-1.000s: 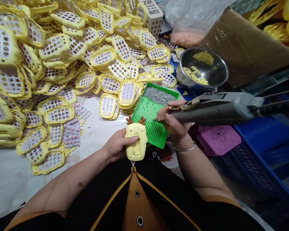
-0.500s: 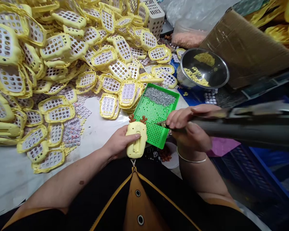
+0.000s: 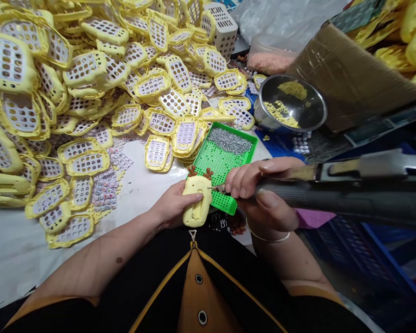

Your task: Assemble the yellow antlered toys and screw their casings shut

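Left hand (image 3: 171,208) grips a yellow toy housing (image 3: 196,200) with brown antlers, held upright at the near table (image 3: 138,185) edge, thumb across its front. Right hand (image 3: 263,196) is wrapped around a grey power screwdriver (image 3: 333,194), whose bit touches the housing's upper right side. White marks on a dark patch (image 3: 222,222) below the housing are too blurred to read.

Just behind lies a green perforated tray (image 3: 213,163) with silver screws (image 3: 229,139) heaped at its far end. A pile of yellow keypad shells (image 3: 90,83) covers the table beyond. A steel bowl (image 3: 310,115), a cardboard box (image 3: 350,78) and a white basket (image 3: 225,30) stand further back.
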`<act>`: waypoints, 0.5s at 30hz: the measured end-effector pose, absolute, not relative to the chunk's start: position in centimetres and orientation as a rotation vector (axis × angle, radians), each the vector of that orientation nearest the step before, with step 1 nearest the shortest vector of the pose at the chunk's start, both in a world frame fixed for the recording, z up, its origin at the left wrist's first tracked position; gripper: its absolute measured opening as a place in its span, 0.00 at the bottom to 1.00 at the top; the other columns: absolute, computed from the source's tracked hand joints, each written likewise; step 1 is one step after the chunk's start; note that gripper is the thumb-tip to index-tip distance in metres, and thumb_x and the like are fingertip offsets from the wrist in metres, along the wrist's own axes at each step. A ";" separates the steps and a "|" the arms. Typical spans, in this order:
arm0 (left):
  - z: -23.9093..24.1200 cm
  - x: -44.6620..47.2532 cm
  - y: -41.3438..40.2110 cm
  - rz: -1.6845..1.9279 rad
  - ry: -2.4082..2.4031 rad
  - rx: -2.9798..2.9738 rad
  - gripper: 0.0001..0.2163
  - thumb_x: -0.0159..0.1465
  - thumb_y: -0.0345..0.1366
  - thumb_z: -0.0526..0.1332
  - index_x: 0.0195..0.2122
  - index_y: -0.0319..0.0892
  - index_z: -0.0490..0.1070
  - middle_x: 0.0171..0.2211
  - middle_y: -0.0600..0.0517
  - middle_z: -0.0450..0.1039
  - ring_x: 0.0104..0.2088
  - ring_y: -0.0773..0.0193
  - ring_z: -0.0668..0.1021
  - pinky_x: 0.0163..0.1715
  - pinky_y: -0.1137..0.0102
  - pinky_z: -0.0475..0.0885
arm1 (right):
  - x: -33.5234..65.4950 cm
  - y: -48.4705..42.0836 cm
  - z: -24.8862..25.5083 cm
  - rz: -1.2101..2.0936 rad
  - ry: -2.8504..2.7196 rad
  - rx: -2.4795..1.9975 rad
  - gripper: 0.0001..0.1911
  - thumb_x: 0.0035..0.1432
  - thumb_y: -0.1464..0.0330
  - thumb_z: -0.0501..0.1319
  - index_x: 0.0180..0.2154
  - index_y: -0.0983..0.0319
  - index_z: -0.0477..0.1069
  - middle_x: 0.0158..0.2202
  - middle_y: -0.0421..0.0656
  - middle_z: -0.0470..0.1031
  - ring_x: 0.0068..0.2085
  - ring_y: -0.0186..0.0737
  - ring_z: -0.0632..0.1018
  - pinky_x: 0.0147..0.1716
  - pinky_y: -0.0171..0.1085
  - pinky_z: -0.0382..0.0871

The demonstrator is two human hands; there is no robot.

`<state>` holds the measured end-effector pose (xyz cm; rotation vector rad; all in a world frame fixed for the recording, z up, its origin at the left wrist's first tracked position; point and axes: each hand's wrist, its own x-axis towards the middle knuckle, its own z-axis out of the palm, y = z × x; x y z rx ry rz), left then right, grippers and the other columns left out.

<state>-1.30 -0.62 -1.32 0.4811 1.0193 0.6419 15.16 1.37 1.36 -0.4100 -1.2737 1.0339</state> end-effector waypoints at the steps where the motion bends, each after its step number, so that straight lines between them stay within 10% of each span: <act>1: -1.3 -1.3 -0.6 0.640 1.010 0.482 0.20 0.50 0.33 0.69 0.44 0.37 0.69 0.35 0.48 0.76 0.32 0.62 0.77 0.34 0.66 0.72 | 15.1 1.4 1.3 1.054 -1.277 -0.409 0.13 0.55 0.66 0.62 0.43 0.53 0.69 0.20 0.34 0.65 0.21 0.34 0.70 0.22 0.39 0.69; 15: -2.1 -1.5 -0.4 0.647 0.897 0.441 0.17 0.52 0.32 0.68 0.42 0.38 0.70 0.32 0.50 0.74 0.30 0.64 0.75 0.34 0.67 0.70 | 14.6 2.2 0.7 1.238 -1.398 -0.293 0.09 0.51 0.72 0.63 0.36 0.57 0.69 0.21 0.35 0.67 0.20 0.34 0.68 0.19 0.38 0.66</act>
